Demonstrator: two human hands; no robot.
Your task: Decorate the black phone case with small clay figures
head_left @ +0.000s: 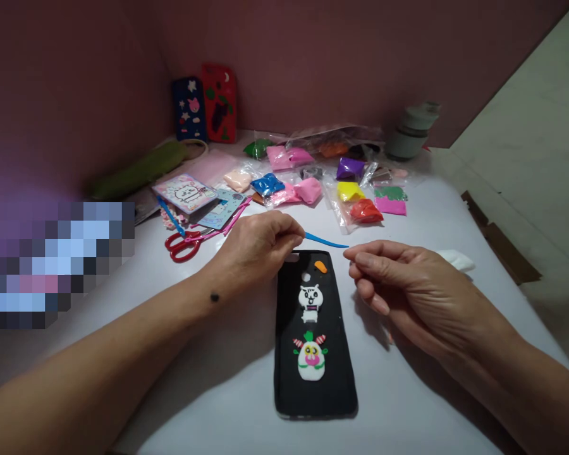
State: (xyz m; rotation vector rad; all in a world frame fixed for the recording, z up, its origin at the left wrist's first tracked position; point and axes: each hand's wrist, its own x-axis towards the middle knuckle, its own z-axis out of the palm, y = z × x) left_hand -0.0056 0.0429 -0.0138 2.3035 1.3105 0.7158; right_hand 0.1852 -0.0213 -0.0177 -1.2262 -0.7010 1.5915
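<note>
A black phone case [313, 398] lies flat on the white table, decorated with a white cat-like clay figure [310, 303], a white clay figure with green leaves and striped horns [311, 360], and an orange clay piece [321, 267] near its top. Above the case's upper end, my left hand [270, 243] pinches a thin blue modelling tool [327, 241] that points right. My right hand [398, 278] is closed, thumb and forefinger pressed together at the tool's tip. Whatever those fingertips hold is too small to make out. Below this hand, a slim pointed thing [389, 335] shows partly.
Several bags of coloured clay, among them a red one [366, 211], spread across the back. Red-handled scissors [183, 246] and cards [187, 194] lie left. Two decorated cases [219, 104] lean on the wall. A grey-green bottle [410, 133] stands back right; white tissue [456, 260] lies right.
</note>
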